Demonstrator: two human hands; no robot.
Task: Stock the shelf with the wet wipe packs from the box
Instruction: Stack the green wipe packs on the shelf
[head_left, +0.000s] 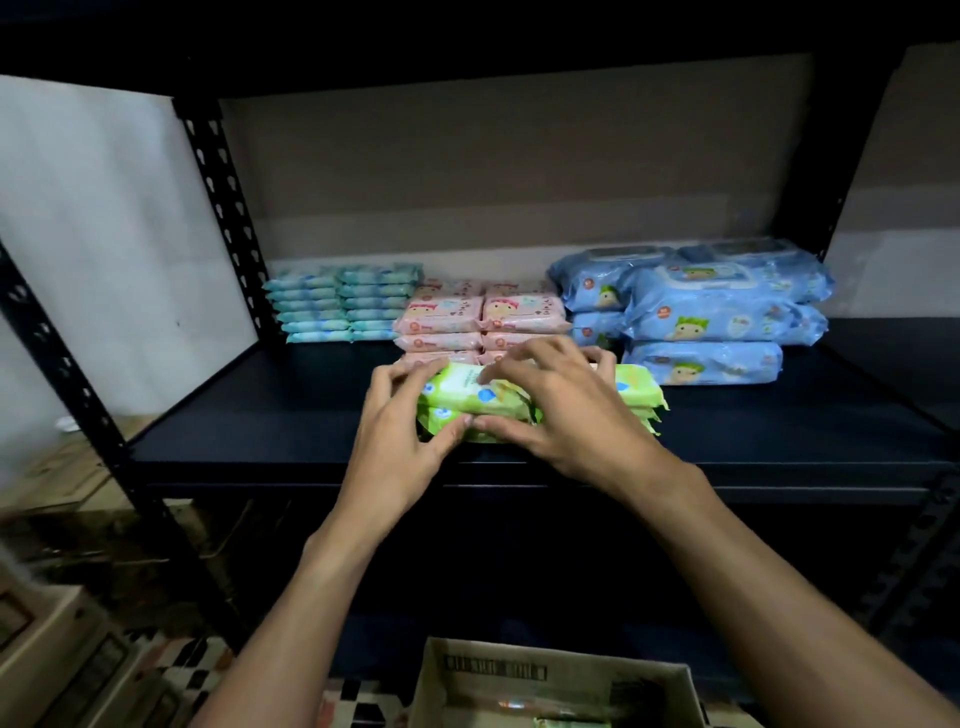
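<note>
A small stack of green wet wipe packs (467, 395) lies on the dark shelf board (249, 426), in front of the pink packs. My left hand (400, 431) grips the stack's left end, thumb under and fingers over the top. My right hand (566, 410) holds the stack from the right, fingers curled over the top pack and thumb at the front edge. The cardboard box (550, 680) stands open below, at the bottom edge of the view, with a green pack just visible inside.
Stacks stand at the back of the shelf: pale teal packs (343, 304) on the left, pink packs (483, 322) in the middle, large blue packs (717, 312) on the right. Black perforated uprights (223, 192) frame the shelf. More cartons (57, 634) sit on the floor at lower left.
</note>
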